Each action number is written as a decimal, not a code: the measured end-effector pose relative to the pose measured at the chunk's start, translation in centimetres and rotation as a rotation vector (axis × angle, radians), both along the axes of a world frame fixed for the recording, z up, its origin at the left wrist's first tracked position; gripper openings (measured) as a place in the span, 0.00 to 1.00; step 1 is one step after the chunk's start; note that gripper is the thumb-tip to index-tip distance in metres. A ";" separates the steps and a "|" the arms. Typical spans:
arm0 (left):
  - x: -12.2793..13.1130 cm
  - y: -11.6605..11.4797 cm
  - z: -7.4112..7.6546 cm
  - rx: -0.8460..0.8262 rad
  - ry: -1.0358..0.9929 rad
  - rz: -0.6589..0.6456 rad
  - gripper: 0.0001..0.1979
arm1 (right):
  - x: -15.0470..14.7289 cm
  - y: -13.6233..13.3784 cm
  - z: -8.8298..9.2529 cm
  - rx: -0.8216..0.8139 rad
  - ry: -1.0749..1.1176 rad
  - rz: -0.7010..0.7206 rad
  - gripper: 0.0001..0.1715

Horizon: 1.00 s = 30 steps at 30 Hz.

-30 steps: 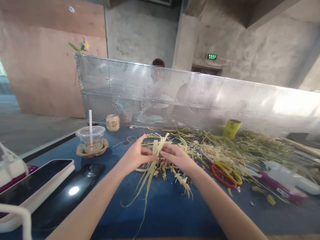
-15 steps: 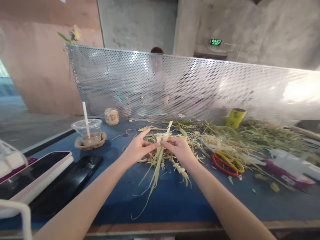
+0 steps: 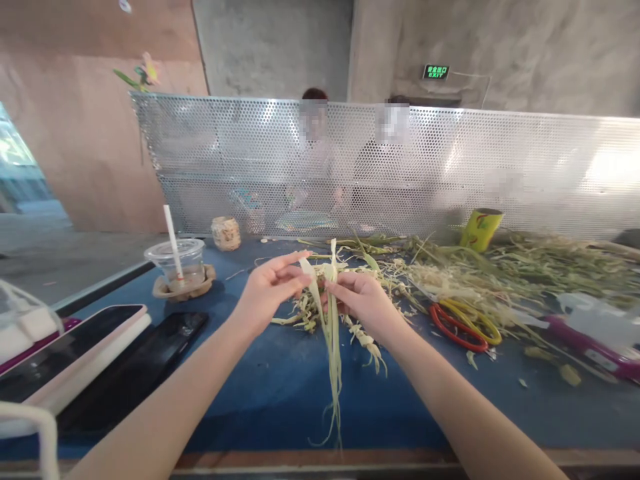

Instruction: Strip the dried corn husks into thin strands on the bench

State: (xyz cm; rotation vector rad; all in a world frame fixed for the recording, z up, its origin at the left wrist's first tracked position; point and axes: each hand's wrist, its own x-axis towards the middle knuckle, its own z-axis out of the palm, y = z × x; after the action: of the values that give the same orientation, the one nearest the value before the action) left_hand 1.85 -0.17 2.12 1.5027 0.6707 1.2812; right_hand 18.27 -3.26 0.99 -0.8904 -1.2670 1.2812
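Observation:
A bundle of pale green, dry strips that look like corn husk (image 3: 333, 327) hangs upright in front of me, its short plaited end pointing up and its loose tails trailing toward the table edge. My right hand (image 3: 357, 297) pinches this husk braid between thumb and fingers just below the top. On the other side, my left hand (image 3: 273, 287) has thumb and forefinger closed about one wide strip, pulled a little apart from the bundle. Behind and beneath the hands lies a heap of plaited husk (image 3: 367, 343), partly covered by them.
Loose husk fibres (image 3: 550, 267) spread over the right of the blue table (image 3: 280, 400), with red-handled and yellow-handled scissors (image 3: 457, 330) and a yellow can (image 3: 481, 230). Left are a plastic cup (image 3: 187, 267), a wrapped jar (image 3: 226, 233) and phones (image 3: 145, 360). A perforated metal screen (image 3: 240, 153) stands behind; people sit beyond.
The left hand has moved slightly left, drawing one strip away from the bundle. The tails now hang straighter and farther right. A second person's head shows above the screen.

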 end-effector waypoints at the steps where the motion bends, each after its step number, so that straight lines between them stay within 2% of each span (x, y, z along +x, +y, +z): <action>1: 0.2 -0.2 -0.2 -0.017 0.005 -0.005 0.27 | -0.2 -0.2 -0.1 0.012 -0.011 0.035 0.10; 5: 1.1 -0.9 -0.7 0.022 -0.075 0.017 0.41 | -0.5 -0.6 -0.4 0.045 -0.048 0.088 0.09; 12: 1.2 -1.2 -0.5 0.096 -0.128 0.031 0.55 | -0.5 -0.8 -0.3 0.018 -0.045 0.110 0.11; 21: 1.2 -1.7 -0.5 0.212 -0.080 0.027 0.58 | -0.7 -0.8 -0.4 -0.021 0.017 0.055 0.13; 30: 0.9 -1.7 -0.3 0.135 -0.075 0.044 0.56 | -0.7 -1.1 -0.5 0.026 -0.068 0.121 0.12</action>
State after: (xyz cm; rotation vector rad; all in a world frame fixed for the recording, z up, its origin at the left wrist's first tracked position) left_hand 2.79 -1.83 1.83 1.5478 0.5813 1.4337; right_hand 17.56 -4.36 0.47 -0.8559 -1.4063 1.3357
